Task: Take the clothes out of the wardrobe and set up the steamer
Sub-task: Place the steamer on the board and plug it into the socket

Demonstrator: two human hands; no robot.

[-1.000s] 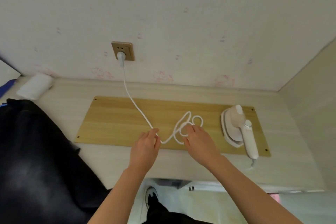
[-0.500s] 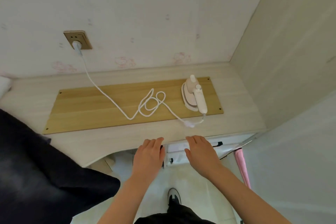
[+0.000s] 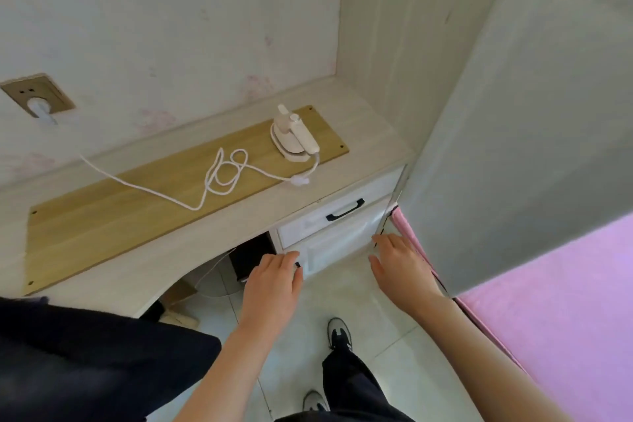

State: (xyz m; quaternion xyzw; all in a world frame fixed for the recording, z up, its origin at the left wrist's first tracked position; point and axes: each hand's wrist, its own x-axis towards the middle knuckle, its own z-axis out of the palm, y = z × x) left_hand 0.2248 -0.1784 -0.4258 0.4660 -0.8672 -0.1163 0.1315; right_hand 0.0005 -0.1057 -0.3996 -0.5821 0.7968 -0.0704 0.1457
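Observation:
A small white steamer [image 3: 294, 138] lies on a light wooden board [image 3: 102, 216] on the desk. Its white cord [image 3: 222, 175] loops across the board and runs to a plug [image 3: 41, 110] in the gold wall socket. A dark garment [image 3: 85, 360] lies over the desk's near left corner. My left hand [image 3: 274, 284] hovers below the desk edge, fingers apart, holding nothing. My right hand [image 3: 399, 267] is open too, fingertips near the edge of the grey cabinet panel [image 3: 513, 113] on the right.
White drawers with a black handle [image 3: 344, 212] sit under the desk's right end. A pink surface [image 3: 565, 319] lies beyond the grey panel. My shoes [image 3: 339, 332] stand on pale floor tiles. A dark gap with boxes opens under the desk.
Both hands let go of the cord and drew back off the desk toward me. The view swung right, bringing the grey panel and drawers into sight.

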